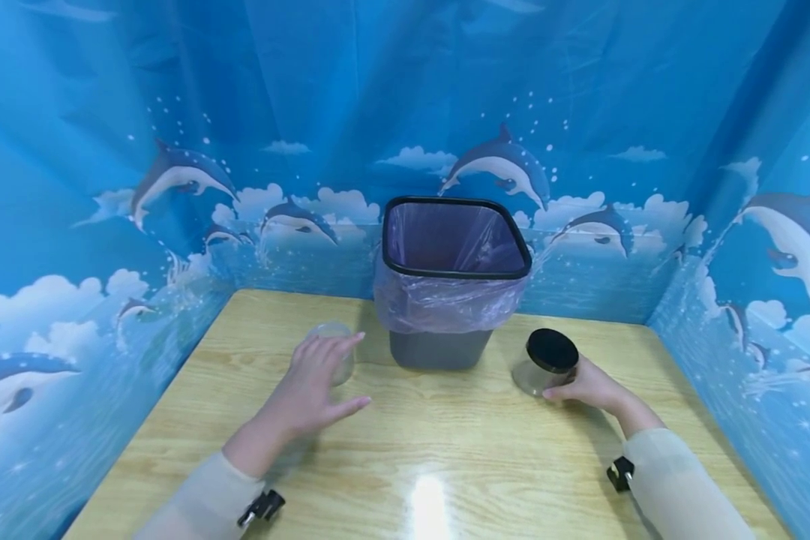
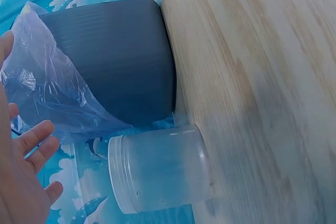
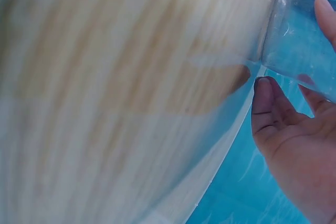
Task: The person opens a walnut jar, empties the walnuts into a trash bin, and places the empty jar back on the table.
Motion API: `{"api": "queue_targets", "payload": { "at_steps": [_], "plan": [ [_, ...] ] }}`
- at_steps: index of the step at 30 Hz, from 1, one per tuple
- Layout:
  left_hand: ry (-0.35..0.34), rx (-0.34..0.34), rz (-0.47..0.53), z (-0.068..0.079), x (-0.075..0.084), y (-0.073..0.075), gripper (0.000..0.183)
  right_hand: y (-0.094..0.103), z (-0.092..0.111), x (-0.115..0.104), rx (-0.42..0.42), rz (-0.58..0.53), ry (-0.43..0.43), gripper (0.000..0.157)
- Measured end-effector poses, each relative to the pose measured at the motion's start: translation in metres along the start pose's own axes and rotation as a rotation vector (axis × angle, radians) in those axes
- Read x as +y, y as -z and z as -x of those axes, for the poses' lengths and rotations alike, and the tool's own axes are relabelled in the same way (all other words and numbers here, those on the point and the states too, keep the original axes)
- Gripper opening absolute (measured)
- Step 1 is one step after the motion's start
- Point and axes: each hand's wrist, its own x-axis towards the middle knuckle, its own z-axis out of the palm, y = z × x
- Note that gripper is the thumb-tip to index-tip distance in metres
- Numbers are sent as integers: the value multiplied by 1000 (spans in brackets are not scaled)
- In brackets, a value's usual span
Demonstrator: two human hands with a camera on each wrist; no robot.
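Note:
My left hand (image 1: 315, 382) is spread with fingers apart, near a clear plastic jar (image 1: 343, 369) on the left of the table. In the left wrist view this lidless jar (image 2: 160, 169) stands a little apart from the fingers and holds nothing I can see. On the right, my right hand (image 1: 590, 386) grips a second clear jar (image 1: 532, 377) that wears a black lid (image 1: 552, 350). The right wrist view shows thumb and fingers on either side of that jar's clear wall (image 3: 289, 35); its lid is out of frame there.
Between the jars, at the back, stands a grey trash bin (image 1: 439, 350) with a black rim and a translucent purple liner bag (image 1: 445, 300). A wooden table (image 1: 486, 457) lies beneath. Blue dolphin-print curtain (image 1: 351, 90) surrounds its back and sides.

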Motion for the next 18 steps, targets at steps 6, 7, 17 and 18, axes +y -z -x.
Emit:
{"api": "queue_targets", "payload": {
  "at_steps": [6,7,17,18],
  "plan": [
    [-3,20,4,1,-2,2,88,2,2,0,-14,12,-22,88],
    [-4,23,5,1,-3,3,88,3,3,-1,-24,22,-20,87],
    [5,26,11,2,-8,6,87,18,17,-16,-51,162,-40,93],
    [5,26,12,3,-9,6,87,20,20,-19,-51,177,-63,94]
  ]
}}
